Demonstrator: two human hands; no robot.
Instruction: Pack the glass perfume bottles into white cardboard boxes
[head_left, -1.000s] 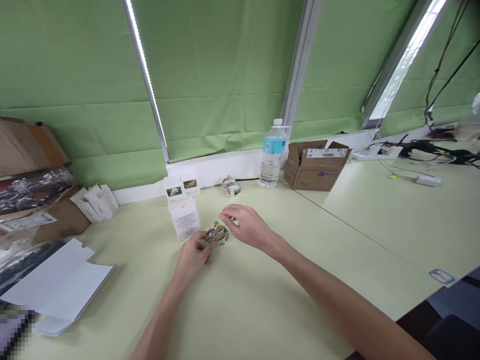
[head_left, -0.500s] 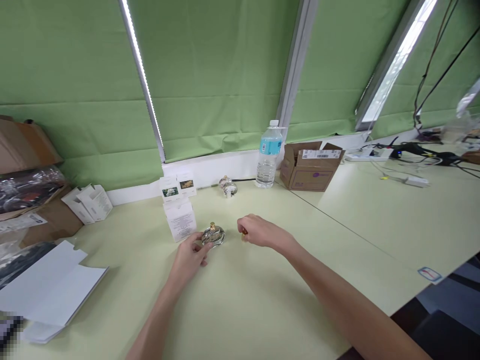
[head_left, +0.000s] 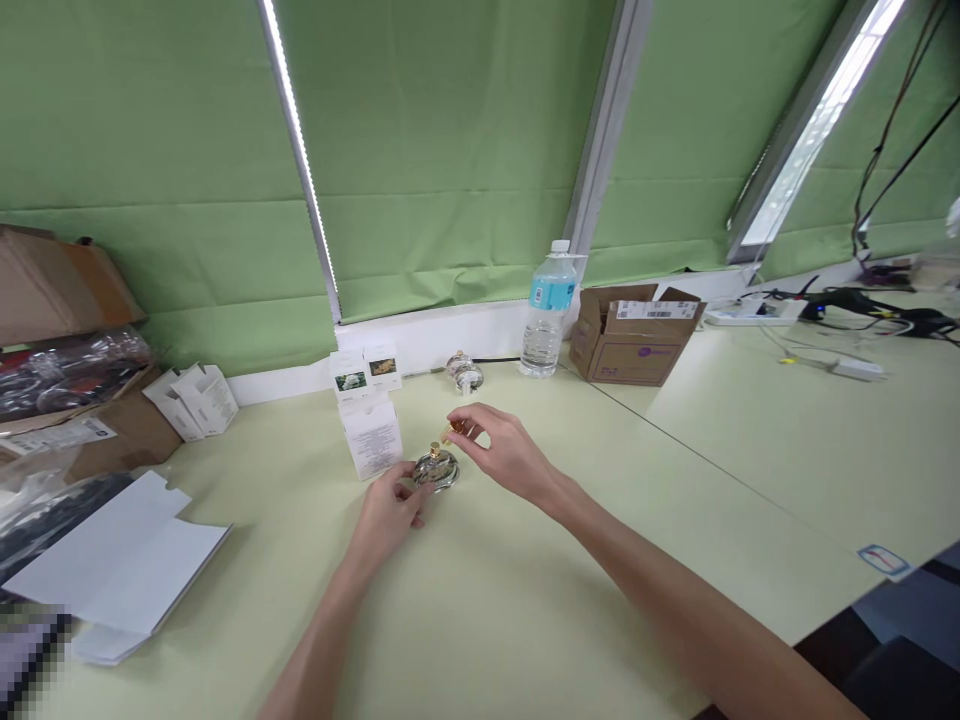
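A round glass perfume bottle [head_left: 437, 471] with a gold neck stands upright on the pale table. My left hand [head_left: 390, 508] grips its left side between thumb and fingers. Just above and to the right of the neck, my right hand [head_left: 499, 445] pinches a small gold and amber perfume cap [head_left: 453, 430]. The cap is tilted and apart from the bottle. Behind my left hand stands a white printed carton [head_left: 373, 437] with its top toward the wall.
Two more perfume bottles [head_left: 466, 376] stand near the wall. A water bottle [head_left: 546, 315] and an open brown box [head_left: 634, 345] are at the back right. White cartons [head_left: 193, 402] and flattened white card [head_left: 120, 555] lie left. Cables [head_left: 862, 310] cover the far right.
My right hand has lifted the cap off the table and carried it left and up, close to the bottle's neck. My left hand still holds the bottle. The view has shifted slightly.
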